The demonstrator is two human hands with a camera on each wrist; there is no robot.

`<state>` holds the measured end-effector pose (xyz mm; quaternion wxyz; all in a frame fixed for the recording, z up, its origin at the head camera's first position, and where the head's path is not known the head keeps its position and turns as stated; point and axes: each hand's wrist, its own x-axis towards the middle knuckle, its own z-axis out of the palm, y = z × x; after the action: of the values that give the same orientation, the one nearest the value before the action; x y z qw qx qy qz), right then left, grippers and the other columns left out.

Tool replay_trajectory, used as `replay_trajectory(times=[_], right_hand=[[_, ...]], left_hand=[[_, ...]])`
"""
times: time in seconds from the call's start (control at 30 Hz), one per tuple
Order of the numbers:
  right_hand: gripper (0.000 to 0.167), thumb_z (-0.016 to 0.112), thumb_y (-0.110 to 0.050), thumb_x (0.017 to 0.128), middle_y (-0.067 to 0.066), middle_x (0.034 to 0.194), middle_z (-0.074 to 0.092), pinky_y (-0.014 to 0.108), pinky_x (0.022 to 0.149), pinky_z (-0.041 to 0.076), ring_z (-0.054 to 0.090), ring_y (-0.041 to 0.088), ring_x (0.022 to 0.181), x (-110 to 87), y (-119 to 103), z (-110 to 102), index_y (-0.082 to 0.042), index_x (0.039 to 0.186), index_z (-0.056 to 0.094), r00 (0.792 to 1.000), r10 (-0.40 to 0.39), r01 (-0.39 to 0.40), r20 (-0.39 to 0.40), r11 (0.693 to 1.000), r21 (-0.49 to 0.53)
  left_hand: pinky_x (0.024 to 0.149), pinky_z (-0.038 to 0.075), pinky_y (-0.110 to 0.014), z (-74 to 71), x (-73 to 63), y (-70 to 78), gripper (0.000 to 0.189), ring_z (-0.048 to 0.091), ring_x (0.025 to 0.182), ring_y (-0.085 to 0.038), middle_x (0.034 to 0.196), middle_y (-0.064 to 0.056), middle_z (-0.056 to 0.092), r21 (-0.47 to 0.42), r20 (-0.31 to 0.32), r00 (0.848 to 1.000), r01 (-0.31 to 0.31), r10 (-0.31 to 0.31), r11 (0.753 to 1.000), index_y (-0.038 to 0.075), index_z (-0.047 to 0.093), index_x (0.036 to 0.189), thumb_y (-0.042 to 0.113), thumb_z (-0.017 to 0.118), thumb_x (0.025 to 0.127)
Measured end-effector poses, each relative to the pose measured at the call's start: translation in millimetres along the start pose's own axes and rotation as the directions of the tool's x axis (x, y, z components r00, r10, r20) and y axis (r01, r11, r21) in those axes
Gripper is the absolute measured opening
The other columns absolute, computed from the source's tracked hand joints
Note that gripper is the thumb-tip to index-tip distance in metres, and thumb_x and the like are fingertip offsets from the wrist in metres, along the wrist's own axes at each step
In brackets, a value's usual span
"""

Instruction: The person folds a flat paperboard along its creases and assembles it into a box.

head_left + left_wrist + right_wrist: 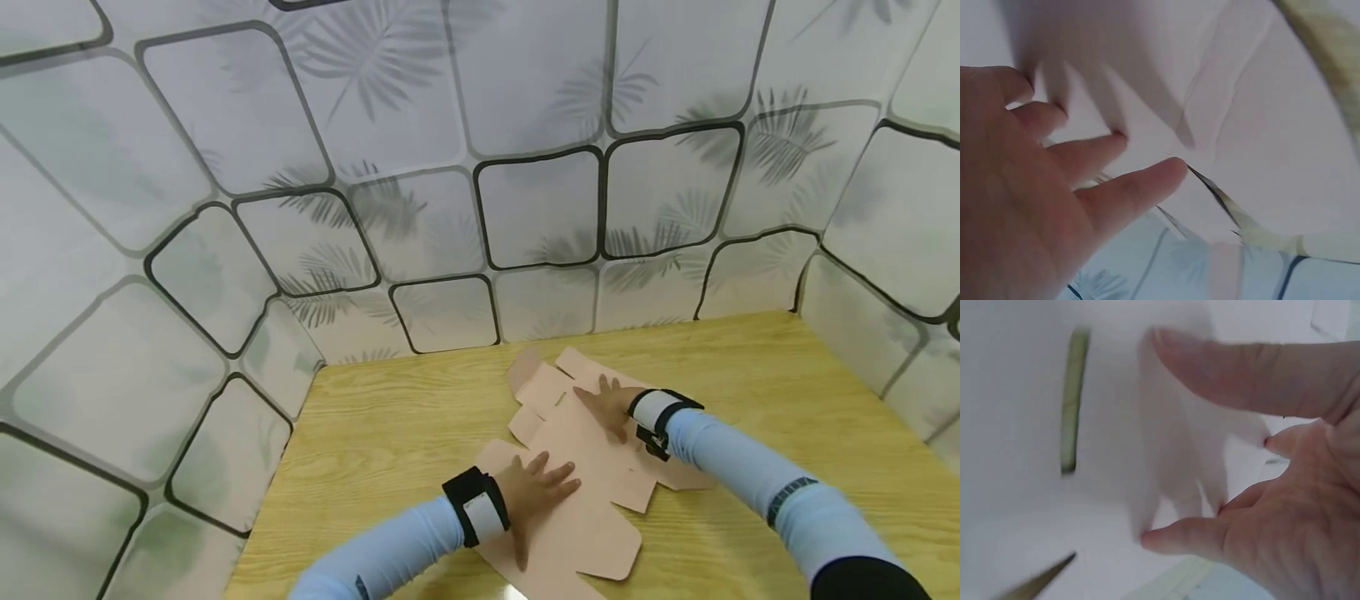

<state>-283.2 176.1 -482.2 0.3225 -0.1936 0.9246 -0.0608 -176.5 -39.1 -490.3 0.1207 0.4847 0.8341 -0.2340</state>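
A flat, unfolded cardboard box blank (592, 492) with flaps and cut slits lies on the wooden table. My left hand (532, 498) rests on its near left part with the fingers spread. In the left wrist view the fingertips of the left hand (1054, 181) touch the pale board beside a crease and a slit. Farther back and to the right, my right hand (609, 407) has its fingers spread on the board. The right wrist view shows the thumb and fingertips of the right hand (1260, 469) against the board, near a narrow slot (1074, 403).
The wooden table (375, 442) extends around the cardboard on both sides. Behind it and at the sides stand walls (540, 208) covered in a leaf-and-outline pattern. The near end of the cardboard runs out of the head view at the bottom.
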Motion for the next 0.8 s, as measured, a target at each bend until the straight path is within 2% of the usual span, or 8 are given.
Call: replay_trajectory(times=[0.1, 0.2, 0.27, 0.37, 0.43, 0.5, 0.67, 0.8], right_hand=[[0.107, 0.071, 0.018, 0.073, 0.041, 0.152, -0.005, 0.053, 0.101, 0.041, -0.002, 0.058, 0.140, 7.7, -9, -1, -0.004, 0.155, 0.007, 1.000, -0.021, 0.021, 0.001, 1.000, -0.005], [0.100, 0.059, 0.024, 0.076, 0.038, 0.154, -0.003, 0.036, 0.068, 0.047, -0.001, 0.056, 0.142, 16.8, -16, 0, -0.007, 0.156, 0.008, 0.999, -0.030, 0.029, -0.024, 0.998, -0.051], [0.094, 0.051, 0.025, 0.078, 0.037, 0.155, -0.003, 0.037, 0.069, 0.045, -0.001, 0.055, 0.142, 23.2, -21, 1, -0.009, 0.156, 0.009, 0.998, -0.037, 0.034, -0.049, 0.998, -0.059], [0.085, 0.043, 0.020, 0.087, 0.034, 0.156, -0.007, 0.051, 0.097, 0.041, -0.005, 0.052, 0.144, 39.6, -23, 3, -0.013, 0.157, 0.009, 0.995, -0.048, 0.045, -0.091, 0.999, -0.030], [0.082, 0.044, 0.017, 0.090, 0.031, 0.157, -0.008, 0.068, 0.108, 0.021, -0.006, 0.050, 0.144, 54.5, -23, 7, -0.017, 0.157, 0.011, 0.990, -0.060, 0.060, -0.128, 0.998, -0.007], [0.085, 0.047, 0.016, 0.090, 0.028, 0.158, -0.009, 0.074, 0.107, 0.014, -0.008, 0.048, 0.145, 71.9, -21, 14, -0.023, 0.157, 0.010, 0.983, -0.076, 0.075, -0.165, 0.997, -0.013], [0.097, 0.050, 0.021, 0.085, 0.024, 0.160, -0.008, 0.077, 0.104, 0.011, -0.008, 0.046, 0.146, 97.8, -26, 29, -0.029, 0.157, 0.010, 0.958, -0.140, 0.129, -0.250, 0.990, -0.059], [0.098, 0.049, 0.024, 0.083, 0.024, 0.160, -0.006, 0.076, 0.105, 0.011, -0.006, 0.045, 0.146, 96.2, -33, 31, -0.028, 0.157, 0.011, 0.950, -0.152, 0.137, -0.273, 0.988, -0.074]], left_hand=[[0.091, 0.049, -0.045, -3.7, 7.0, 14.5, 0.145, 0.030, 0.141, -0.038, 0.163, -0.002, 0.014, 0.015, 0.021, 0.998, 0.059, -0.059, 0.998, 0.027, 0.012, 0.157, 0.079, 0.079, 0.040], [0.083, 0.052, -0.041, -9.8, 13.9, 28.4, 0.146, 0.032, 0.140, -0.040, 0.162, -0.003, 0.013, 0.016, 0.063, 0.986, 0.155, -0.155, 0.988, 0.030, 0.009, 0.157, 0.082, 0.077, 0.038], [0.081, 0.053, -0.041, -14.3, 19.5, 34.5, 0.145, 0.031, 0.141, -0.039, 0.163, -0.001, 0.013, -0.007, 0.097, 0.970, 0.225, -0.223, 0.974, 0.033, 0.009, 0.156, 0.082, 0.077, 0.037], [0.085, 0.051, -0.046, -19.9, 30.7, 39.4, 0.145, 0.031, 0.141, -0.038, 0.163, 0.000, 0.011, -0.030, 0.155, 0.942, 0.304, -0.296, 0.952, 0.036, 0.006, 0.156, 0.084, 0.074, 0.038], [0.091, 0.049, -0.049, -23.6, 40.1, 42.1, 0.144, 0.030, 0.142, -0.038, 0.163, 0.000, 0.009, -0.044, 0.205, 0.918, 0.355, -0.340, 0.934, 0.037, 0.003, 0.155, 0.086, 0.072, 0.038], [0.096, 0.045, -0.051, -27.3, 49.6, 46.7, 0.143, 0.030, 0.142, -0.037, 0.163, 0.002, 0.009, -0.044, 0.244, 0.884, 0.421, -0.399, 0.906, 0.041, 0.003, 0.154, 0.088, 0.070, 0.037], [0.095, 0.046, -0.048, -35.0, 71.3, 60.6, 0.136, 0.037, 0.139, -0.031, 0.162, 0.009, 0.011, 0.024, 0.295, 0.782, 0.568, -0.548, 0.823, 0.050, 0.002, 0.150, 0.094, 0.063, 0.036], [0.084, 0.051, -0.043, -38.4, 81.5, 64.6, 0.131, 0.039, 0.137, -0.029, 0.161, 0.013, 0.011, 0.050, 0.308, 0.742, 0.612, -0.595, 0.790, 0.054, 0.003, 0.148, 0.093, 0.063, 0.039]])
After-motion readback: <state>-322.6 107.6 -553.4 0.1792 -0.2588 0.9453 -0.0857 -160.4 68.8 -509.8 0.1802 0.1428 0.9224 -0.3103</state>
